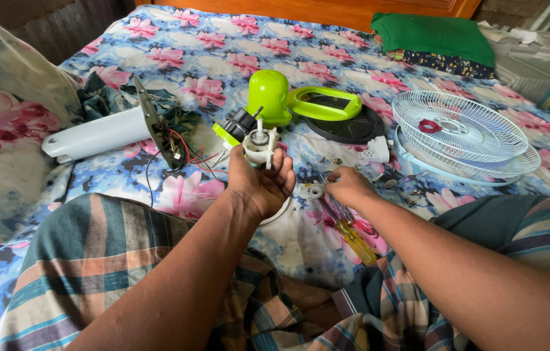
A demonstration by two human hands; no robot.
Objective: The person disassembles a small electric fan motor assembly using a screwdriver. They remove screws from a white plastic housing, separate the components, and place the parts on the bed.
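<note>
Plaid cloth (112,260) over the person's crossed legs filled the near edge, both forearms reaching out across it. Just beyond the cloth, the left hand (262,185) was curled around a small white motor part (261,144), fingers closed on its lower body and its short shaft pointing straight up. Red and black wires (187,155) ran from the motor part leftward to a white fan column (96,134) lying on its side. To the right of the motor part and lower, resting on the sheet, the right hand (348,187) was bunched with fingertips pressed together over a small white round piece (309,191); whether it pinched a screw could not be told. A yellow-handled screwdriver (355,239) lay under that hand, its long axis running from the motor part's side back toward the legs. Beyond the motor part stood a lime-green dome cover (268,96) and a green-rimmed black base (333,112); far right of it lay white fan grilles (460,133). Everything rested on a blue bedsheet (223,58) with pink flowers, a wooden headboard (327,8) behind.
</note>
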